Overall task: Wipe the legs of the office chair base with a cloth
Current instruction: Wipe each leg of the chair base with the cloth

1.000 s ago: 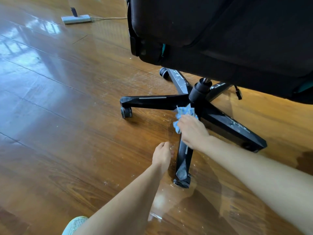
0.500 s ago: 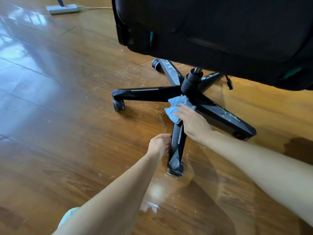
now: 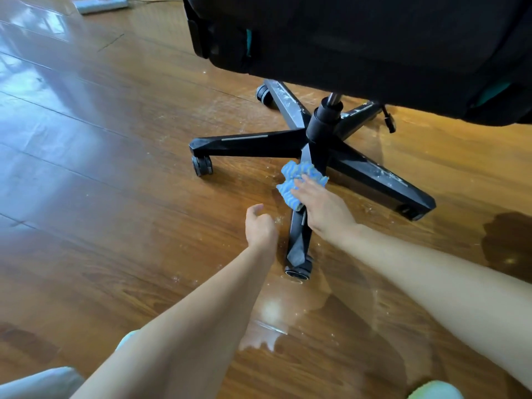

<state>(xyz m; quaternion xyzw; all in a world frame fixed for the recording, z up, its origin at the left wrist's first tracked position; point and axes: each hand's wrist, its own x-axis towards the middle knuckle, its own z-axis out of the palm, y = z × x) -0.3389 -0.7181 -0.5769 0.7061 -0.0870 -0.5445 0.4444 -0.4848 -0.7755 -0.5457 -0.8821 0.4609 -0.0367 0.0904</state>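
1. Most of the view is glossy brown wooden floor (image 3: 86, 197), with window glare on the left side and white specks scattered around the chair.
2. One black office chair seat (image 3: 359, 38) fills the upper right, seen from below, with teal trim at its edges. No writing on it can be read.
3. Under it stands the black chair base (image 3: 322, 125), five legs spreading from a centre hub. The two far legs and the right leg carry white dusty streaks. The left leg has a grey strip along its top, and I cannot tell whether it bears a label.
4. Two bare forearms reach in from the bottom edge.
5. The near leg (image 3: 298, 240) points toward the camera and ends in a caster (image 3: 298, 270) on the floor.
6. The right hand (image 3: 325, 208) lies on the near leg close to the hub, fingers fairly straight on top of the cloth, pressing it down.
7. The left hand (image 3: 259, 226) hangs just left of the near leg, fingers loosely curled, holding nothing. Whether it touches the leg I cannot tell.
8. The cloth (image 3: 290, 180), blue with pale stripes, is bunched on the near leg beside the hub, partly under the right fingers.
9. A flat grey floor tool (image 3: 99, 2) lies at the top left edge, well apart from the chair.
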